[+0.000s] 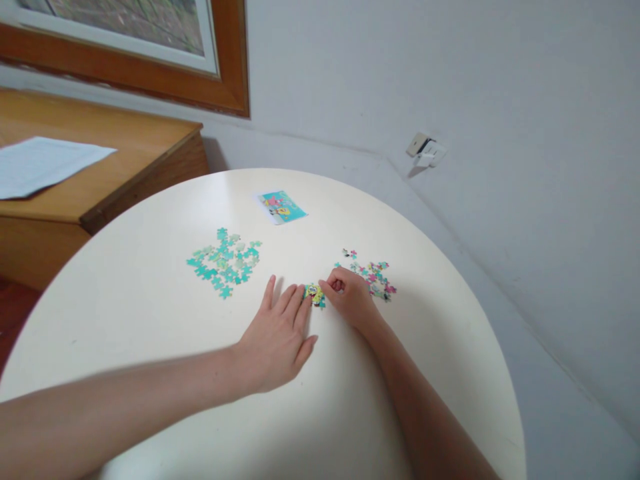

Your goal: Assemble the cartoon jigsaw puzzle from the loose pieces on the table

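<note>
A small joined patch of jigsaw puzzle [315, 295], yellow and teal with a cartoon face, lies flat on the white round table [150, 320]. My left hand [280, 337] rests palm down with its fingers spread, the fingertips at the patch's left edge. At the patch's right edge my right hand [353, 297] is closed, thumb and fingers pinched together; whatever is between them is too small or hidden to make out. Loose pink, yellow and teal puzzle pieces [375, 273] lie just beyond the right hand, which partly covers them.
Mostly teal loose puzzle pieces [225, 262] are spread at the left. Farther back lies a picture card [281, 207] with cartoon figures. A wooden cabinet [145, 167] holding a paper sheet [47, 165] stands at the left. Plugs [426, 152] sit in the wall.
</note>
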{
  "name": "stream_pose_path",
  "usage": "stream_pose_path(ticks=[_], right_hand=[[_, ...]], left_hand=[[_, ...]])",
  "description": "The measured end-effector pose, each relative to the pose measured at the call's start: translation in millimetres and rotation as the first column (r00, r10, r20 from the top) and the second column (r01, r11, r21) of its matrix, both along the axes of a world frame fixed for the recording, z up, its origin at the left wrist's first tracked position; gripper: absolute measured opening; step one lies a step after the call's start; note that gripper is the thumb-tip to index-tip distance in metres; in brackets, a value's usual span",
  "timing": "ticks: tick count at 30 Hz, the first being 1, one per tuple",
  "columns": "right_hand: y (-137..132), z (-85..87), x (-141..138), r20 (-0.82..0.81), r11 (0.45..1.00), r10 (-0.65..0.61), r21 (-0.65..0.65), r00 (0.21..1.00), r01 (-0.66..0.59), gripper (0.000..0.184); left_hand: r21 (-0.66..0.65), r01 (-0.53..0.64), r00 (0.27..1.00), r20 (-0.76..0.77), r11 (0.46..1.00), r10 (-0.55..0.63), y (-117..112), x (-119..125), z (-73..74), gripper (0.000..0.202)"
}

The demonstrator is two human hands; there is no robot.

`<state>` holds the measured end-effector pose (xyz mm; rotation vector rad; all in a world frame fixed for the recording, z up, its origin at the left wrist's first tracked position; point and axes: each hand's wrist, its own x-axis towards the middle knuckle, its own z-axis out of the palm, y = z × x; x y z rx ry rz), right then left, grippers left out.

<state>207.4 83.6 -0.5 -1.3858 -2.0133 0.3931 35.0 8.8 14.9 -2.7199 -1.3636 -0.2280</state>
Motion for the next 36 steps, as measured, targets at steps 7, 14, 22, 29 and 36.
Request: stream_pose_path(ticks=[7,14,22,29,36], right_hand=[[0.8,-1.0,0.9,0.005,1.000,-0.002,0.002,1.000,0.002,0.028],[0.7,-2.0,0.9,-0.008,1.000,0.007,0.009,1.000,-0.007,0.030],[1.0,-2.6,0.9,-0.013,1.000,0.004,0.009,1.000,-0.004,0.030],[0.6,-3.0,1.0,-0.009,1.000,0.000,0.006,1.000,0.000,0.030],[0.8,-3.4,1.6,-0.042,0.999,0.037,0.020,0.998,-0.036,0.029]], left_hand=[[-0.006,-0.008,1.000,0.006,1.000,0.008,0.5,0.4,0.1,0.056],[0.004,-0.007,1.000,0.002,1.000,0.007,1.2,0.5,-0.5,0.057],[-0.025,0.000,1.000,-0.006,1.000,0.000,1.8,0.0,0.9,0.059],[-0.013,-0.008,1.000,-0.001,1.000,0.008,2.3,-0.7,-1.1,0.060],[-0.036,0.015,1.000,-0.010,0.999,-0.015,3.9,-0.5,-4.3,0.061]])
